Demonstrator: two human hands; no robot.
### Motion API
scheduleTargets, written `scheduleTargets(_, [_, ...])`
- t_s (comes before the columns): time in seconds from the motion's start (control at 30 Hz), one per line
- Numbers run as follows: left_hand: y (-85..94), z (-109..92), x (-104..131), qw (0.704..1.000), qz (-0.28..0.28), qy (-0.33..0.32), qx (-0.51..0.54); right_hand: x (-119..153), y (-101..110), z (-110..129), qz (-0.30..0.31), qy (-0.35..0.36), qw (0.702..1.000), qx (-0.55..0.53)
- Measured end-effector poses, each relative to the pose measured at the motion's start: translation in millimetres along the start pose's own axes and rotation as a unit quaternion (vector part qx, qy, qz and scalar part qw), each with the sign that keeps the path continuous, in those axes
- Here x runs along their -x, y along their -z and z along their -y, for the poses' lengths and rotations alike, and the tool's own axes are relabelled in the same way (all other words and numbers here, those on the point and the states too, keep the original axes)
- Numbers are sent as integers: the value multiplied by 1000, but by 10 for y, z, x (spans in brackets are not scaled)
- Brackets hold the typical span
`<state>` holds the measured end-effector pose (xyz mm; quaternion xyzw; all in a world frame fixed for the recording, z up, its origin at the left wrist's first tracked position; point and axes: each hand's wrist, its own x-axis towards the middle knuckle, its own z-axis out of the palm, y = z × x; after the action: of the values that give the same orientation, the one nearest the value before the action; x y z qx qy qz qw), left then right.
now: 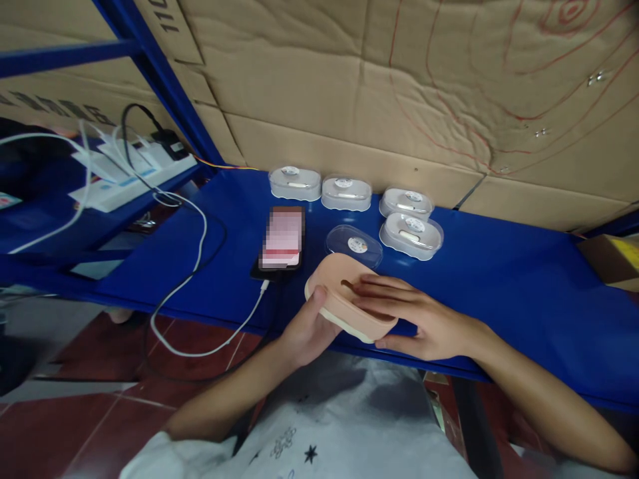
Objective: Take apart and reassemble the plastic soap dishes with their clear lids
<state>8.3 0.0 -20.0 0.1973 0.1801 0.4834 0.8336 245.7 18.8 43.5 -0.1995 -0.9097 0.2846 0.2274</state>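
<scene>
Above the table's front edge, an oval peach box (pixel 332 273) with a cream-coloured base and a small dark slot in its upper face is tilted between my hands. My left hand (pixel 312 329) grips its near left side, thumb over the rim and fingers underneath. On the right end, my right hand (pixel 417 316) lays its long fingers over the upper face near the slot, while its thumb presses at the lower edge. Just behind the box lies a clear oval lid (pixel 357 245) with a round label.
Several white oval boxes (pixel 347 194) with clear lids stand along the cardboard wall (pixel 319 100). A phone (pixel 283 239) on the blue table (pixel 499 286) has a white cable (pixel 200 246) looping off the front edge. Power strips (pixel 134 176) sit at left, a carton (pixel 612 259) at right.
</scene>
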Motion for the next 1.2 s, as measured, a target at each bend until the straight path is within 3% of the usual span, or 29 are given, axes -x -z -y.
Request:
scheduleTargets(0.17, [-7, -10, -11, 1000, 8, 4, -5, -3, 29, -33, -11, -2, 999, -49])
scheduleTargets(0.33, [-18, -24, -20, 1000, -5, 13, -8, 88, 106, -157, -100, -51, 989, -99])
scheduleTargets(0.47, [-58, -43, -20, 1000, -2, 16, 3, 146, 157, -296, -175, -84, 980, -40])
scheduleTargets(0.57, [-77, -52, -21, 1000, 1, 21, 4, 153, 165, -369, -190, -94, 977, -5])
scheduleTargets(0.7, [-40, -31, -28, 1000, 4, 17, 2, 111, 141, -307, -159, -53, 986, -17])
scheduleTargets(0.9, [5, 5, -19, 1000, 23, 6, -12, -17, 23, 13, -51, 12, 999, 11])
scheduleTargets(1.2, [-76, -12, -11, 999, 24, -15, -39, 8, 14, 42, -40, 22, 999, 9])
